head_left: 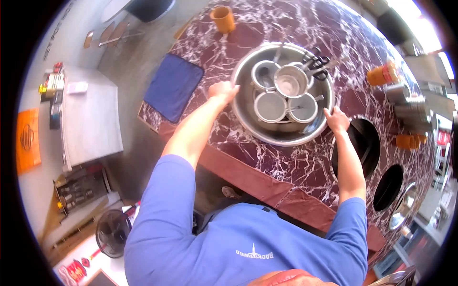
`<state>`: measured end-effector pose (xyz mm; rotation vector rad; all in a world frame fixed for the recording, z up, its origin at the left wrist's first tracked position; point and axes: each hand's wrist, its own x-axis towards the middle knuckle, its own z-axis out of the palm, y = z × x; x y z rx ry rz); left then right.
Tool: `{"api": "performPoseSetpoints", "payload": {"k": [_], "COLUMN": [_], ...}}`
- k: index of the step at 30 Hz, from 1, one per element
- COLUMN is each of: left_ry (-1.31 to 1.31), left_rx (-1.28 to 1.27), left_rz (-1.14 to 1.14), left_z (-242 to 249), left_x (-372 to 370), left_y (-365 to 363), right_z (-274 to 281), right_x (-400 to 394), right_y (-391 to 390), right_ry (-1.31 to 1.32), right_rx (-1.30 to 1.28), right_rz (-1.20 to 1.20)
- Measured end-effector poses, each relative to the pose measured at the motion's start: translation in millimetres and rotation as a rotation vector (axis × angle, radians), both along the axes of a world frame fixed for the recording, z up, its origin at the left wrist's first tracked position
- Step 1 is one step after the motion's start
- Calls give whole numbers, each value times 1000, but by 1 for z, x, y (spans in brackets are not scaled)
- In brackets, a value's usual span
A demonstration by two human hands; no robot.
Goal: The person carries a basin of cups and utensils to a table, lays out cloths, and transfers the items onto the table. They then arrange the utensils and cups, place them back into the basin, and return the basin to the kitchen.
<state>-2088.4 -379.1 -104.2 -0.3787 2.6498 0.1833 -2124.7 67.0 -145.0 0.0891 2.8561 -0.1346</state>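
Steel basin (281, 138) | left hand (222, 90), right hand (337, 120): fingers clamped on opposite rim sides | metal cups (291, 82) stacked inside | best held level, grip even

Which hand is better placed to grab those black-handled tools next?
Probably the right hand: it grips the basin on the side nearer the black handles; the left hand grips the opposite side.

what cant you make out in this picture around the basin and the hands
All in the head view:
- Floor of the metal basin: largely hidden by the metal cups.
- Finger ends of the left hand and right hand: hidden by the hands and basin rim.
- Number of black-handled tools: they overlap and are too small.
- Depth of the large round opening: lost in shadow.
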Motion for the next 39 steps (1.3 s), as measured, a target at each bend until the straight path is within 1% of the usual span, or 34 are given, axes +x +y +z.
{"api": "performPoseSetpoints", "payload": {"k": [1, 2, 3, 4, 5, 6, 8, 9, 10, 11, 12, 13, 14, 15, 16, 17, 18, 19, 20, 21, 22, 23, 24, 25, 26, 27, 28, 29, 31, 34, 35, 36, 38, 39], "left_ry": [-12, 37, 108, 156, 238, 384, 535, 613, 700, 793, 659, 588, 434, 317, 293, 105, 69, -133, -194, -176, -110, -29, 60, 133, 206, 245, 269, 284, 536, 622, 595, 576, 620, 617], "left_rx": [-20, -6, 52, 115, 244, 391, 509, 565, 621, 482, 549, 490, 467, 377, 318, 107, 218, 189, 219, 282, 368, 459, 535, 606, 656, 697, 731, 742, 880, 963, 984, 969, 852, 840], "left_rz": [-25, -27, -21, 30, 119, 214, 269, 363, 447, 476, 634, 763, 931, 1035, 1109, 1147, 1225, 1406, 1597, 1793, 1995, 2166, 2279, 2340, 2343, 2236, 2131, 2117, 2124, 2075, 2048, 1993, 1800, 1815], "left_z": [-1, -8, -6, -18, -11, -20, -5, 3, 9, -4, -9, -17, -21, -41, -76, -121, -196, -161, -140, -128, -119, -112, -104, -101, -99, -100, -99, -104, -120, -117, -117, -115, -118, -118], "left_x": [0, 2, 9, 15, 29, 48, 107, 147, 191, 241, 296, 355, 417, 489, 572, 668, 793, 829, 853, 871, 876, 873, 862, 852, 838, 820, 805, 794, 754, 704, 690, 679, 672, 677], "left_y": [0, -2, -2, -3, -6, -14, -36, -46, -60, -74, -94, -110, -125, -140, -154, -165, -171, -171, -174, -181, -192, -209, -227, -247, -274, -309, -339, -368, -429, -509, -535, -560, -608, -637], "right_z": [5, 10, 11, 13, 6, -2, 2, 5, -1, 25, 25, 20, 24, 16, 25, 22, 24, 47, 62, 52, 55, 48, 62, 56, 46, 52, 54, 56, 55, 48, 35, 20, 20, 18], "right_x": [-1, -2, -1, -2, -1, 4, 24, 40, 63, 89, 112, 136, 162, 186, 213, 234, 257, 279, 294, 303, 311, 317, 322, 327, 329, 330, 333, 336, 342, 343, 343, 341, 341, 343], "right_y": [-1, -2, -1, 3, 8, 10, 0, -10, -26, -56, -78, -107, -141, -181, -229, -274, -320, -371, -416, -456, -497, -533, -571, -602, -635, -669, -695, -718, -766, -838, -860, -887, -946, -976], "right_ry": [-12, -23, -47, -69, -38, -9, 7, 113, 428, 334, 291, 330, 189, 249, 48, 64, 4, -151, -317, -343, -376, -394, -475, -438, -398, -366, -420, -477, -475, -587, -564, -546, -571, -599], "right_rx": [24, 45, 23, 4, -28, -62, -104, -261, -448, -409, -605, -657, -675, -827, -883, -926, -969, -925, -855, -823, -876, -860, -821, -801, -787, -803, -770, -729, -686, -545, -516, -488, -458, -429], "right_rz": [29, 63, 77, 92, 88, 85, 11, 34, 153, 98, 59, 89, 47, 169, 85, 290, 420, 483, 617, 747, 788, 782, 709, 759, 804, 812, 808, 803, 825, 876, 921, 966, 1046, 1112]}}
